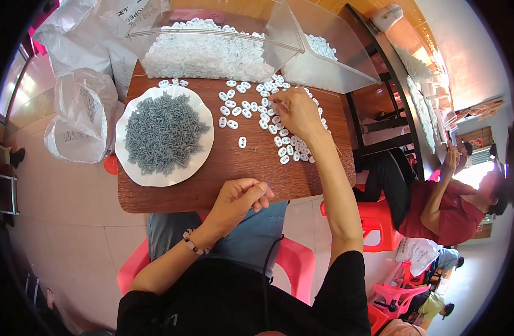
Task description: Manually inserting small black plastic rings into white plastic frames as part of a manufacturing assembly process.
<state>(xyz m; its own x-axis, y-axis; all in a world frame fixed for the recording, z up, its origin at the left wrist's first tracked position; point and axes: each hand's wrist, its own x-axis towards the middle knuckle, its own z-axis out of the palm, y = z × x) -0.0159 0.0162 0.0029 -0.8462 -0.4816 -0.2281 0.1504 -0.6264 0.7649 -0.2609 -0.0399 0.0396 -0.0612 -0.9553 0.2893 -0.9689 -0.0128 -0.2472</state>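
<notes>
My right hand reaches over the wooden table, fingers bent and drawn together, fingertips down among small white oval pieces with two holes each. Whatever lies between those fingertips is hidden. Close to the table's front edge, my left hand is closed, thumb against the curled fingers. A tiny dark tip shows beside its fingertips, too small to name. A white scalloped plate at the left holds a heap of small grey screw-like pieces. One white oval piece lies apart, between the two hands and the plate.
Clear plastic bins of white pieces stand along the table's far edge. Open white sacks are on the floor at the left. At the right, a person in a red shirt sits by a dark table near red stools.
</notes>
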